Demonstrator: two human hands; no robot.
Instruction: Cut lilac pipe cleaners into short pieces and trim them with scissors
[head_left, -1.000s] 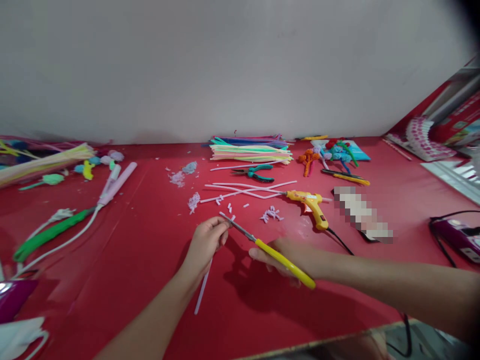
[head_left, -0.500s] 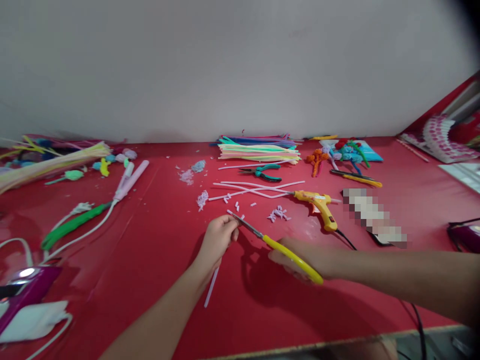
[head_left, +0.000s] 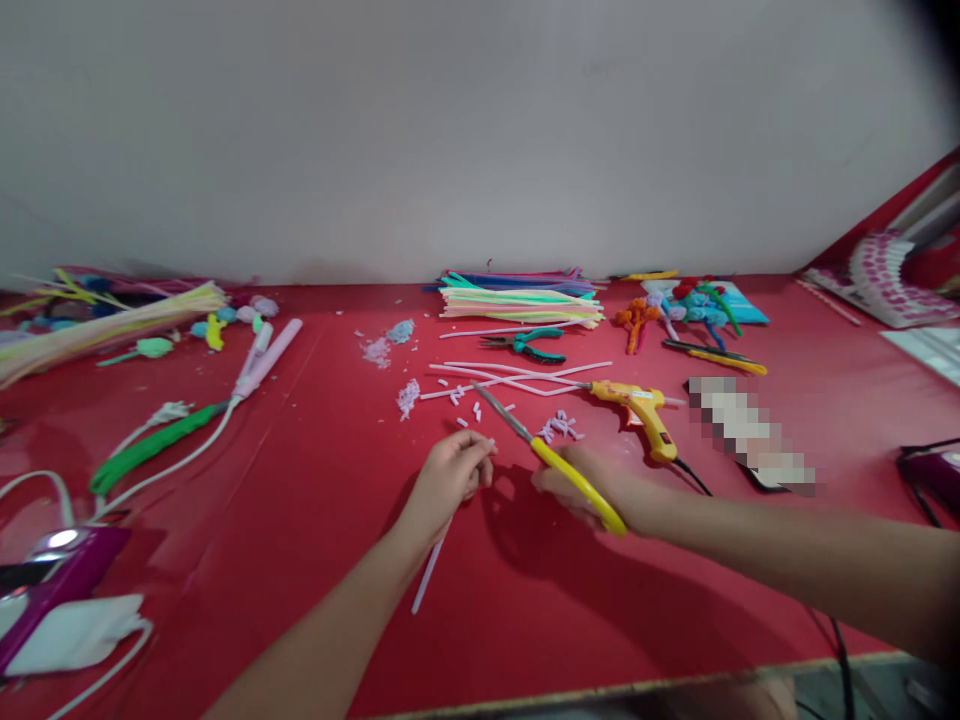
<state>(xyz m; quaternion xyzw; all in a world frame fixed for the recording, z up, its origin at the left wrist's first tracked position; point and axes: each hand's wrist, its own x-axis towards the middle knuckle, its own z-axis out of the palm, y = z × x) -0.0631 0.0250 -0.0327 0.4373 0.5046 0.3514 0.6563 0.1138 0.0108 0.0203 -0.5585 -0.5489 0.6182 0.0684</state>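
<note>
My left hand [head_left: 456, 472] is closed on a pale lilac pipe cleaner [head_left: 427, 578], whose long end sticks out below the wrist toward me. A tiny tip of it shows at the thumb. In my right hand [head_left: 581, 485] are yellow-handled scissors [head_left: 559, 460], blades pointing up and left, apart from the left hand. Short cut lilac pieces [head_left: 477, 411] lie scattered just beyond the blades. A small heap of twisted lilac bits [head_left: 561, 427] sits right of the scissors.
Long lilac pipe cleaners [head_left: 465, 367] lie beside a yellow glue gun [head_left: 637, 410]. Teal pliers [head_left: 536, 345] and a bundle of coloured pipe cleaners [head_left: 517, 303] are behind. A pink curling iron [head_left: 266, 360] with a cord lies left; a phone-like blurred object [head_left: 750, 435] lies right.
The scissors have swung up and away from my left hand. That hand has shifted slightly right and turned. Another short lilac piece lies near the fingers.
</note>
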